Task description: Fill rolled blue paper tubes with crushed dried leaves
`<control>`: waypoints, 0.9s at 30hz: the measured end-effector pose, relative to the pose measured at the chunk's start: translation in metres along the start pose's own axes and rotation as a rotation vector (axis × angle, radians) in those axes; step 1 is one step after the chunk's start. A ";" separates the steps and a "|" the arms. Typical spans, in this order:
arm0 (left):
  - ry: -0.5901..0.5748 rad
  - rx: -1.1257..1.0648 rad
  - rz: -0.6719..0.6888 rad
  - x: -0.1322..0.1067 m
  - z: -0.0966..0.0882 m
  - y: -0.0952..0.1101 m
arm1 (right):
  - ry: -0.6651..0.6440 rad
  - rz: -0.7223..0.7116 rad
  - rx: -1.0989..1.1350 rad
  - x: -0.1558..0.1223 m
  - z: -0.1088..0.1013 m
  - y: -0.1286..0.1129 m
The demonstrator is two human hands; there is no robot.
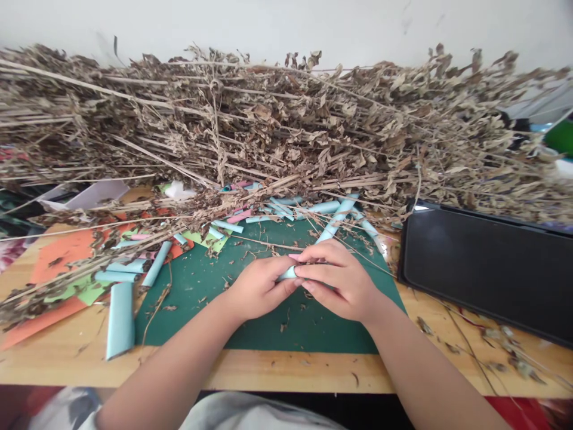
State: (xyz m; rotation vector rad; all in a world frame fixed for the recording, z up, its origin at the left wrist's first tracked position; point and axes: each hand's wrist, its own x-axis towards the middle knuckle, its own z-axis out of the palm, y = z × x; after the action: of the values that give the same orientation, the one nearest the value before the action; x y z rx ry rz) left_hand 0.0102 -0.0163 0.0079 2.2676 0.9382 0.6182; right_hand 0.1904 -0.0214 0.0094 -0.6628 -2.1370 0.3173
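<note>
- We hold a small blue paper roll (287, 273) between our two hands, above the middle of the green mat (264, 334).
- Our left hand (257, 289) is nearly closed, its fingers and thumb pinching the roll from the left.
- Our right hand (344, 278) is partly curled, its fingertips meeting at the roll's right end; a bit of pink paper (294, 256) shows by those fingers.
- Just beyond the right hand, a longer blue tube (338, 218) lies slanted across the mat's far side.
- To our left we see more blue rolls (157, 264), with a flattened blue piece (120, 319) at the mat's left edge.
- Orange paper (62, 251) and green paper (92, 289) lie further left on the wooden table (290, 370).
- On our right, a black tablet (487, 269) rests near the mat.
- Behind everything, dried plants (268, 125) lie heaped against the white wall (250, 27), their leaf crumbs scattered over the mat.
</note>
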 end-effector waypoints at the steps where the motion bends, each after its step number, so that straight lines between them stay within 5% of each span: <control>1: 0.007 -0.010 0.000 0.000 0.000 0.000 | 0.006 0.020 0.010 0.000 -0.002 0.000; 6: 0.108 -0.109 -0.036 0.000 -0.002 -0.001 | 0.094 0.273 -0.008 -0.002 -0.013 0.010; 9: 0.181 -0.260 -0.040 -0.001 -0.001 -0.004 | -0.074 0.424 -0.236 -0.002 -0.012 0.019; 12: 0.192 -0.377 -0.056 -0.002 0.000 -0.007 | -0.270 0.424 -0.405 0.000 -0.010 0.025; 18: 0.196 -0.557 -0.136 0.000 0.006 -0.005 | -0.174 0.540 -0.540 -0.005 -0.043 0.012; 23: -0.017 -0.643 -0.072 -0.001 0.018 0.003 | -0.512 0.556 -0.711 -0.026 -0.042 -0.010; 27: -0.221 -0.575 0.008 0.000 0.025 0.006 | -0.561 0.617 -0.627 -0.036 -0.032 -0.011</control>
State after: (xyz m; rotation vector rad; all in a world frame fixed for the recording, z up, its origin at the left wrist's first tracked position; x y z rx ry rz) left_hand 0.0281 -0.0285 -0.0059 1.7775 0.5520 0.5421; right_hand 0.2299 -0.0507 0.0100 -1.7820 -2.5237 0.1580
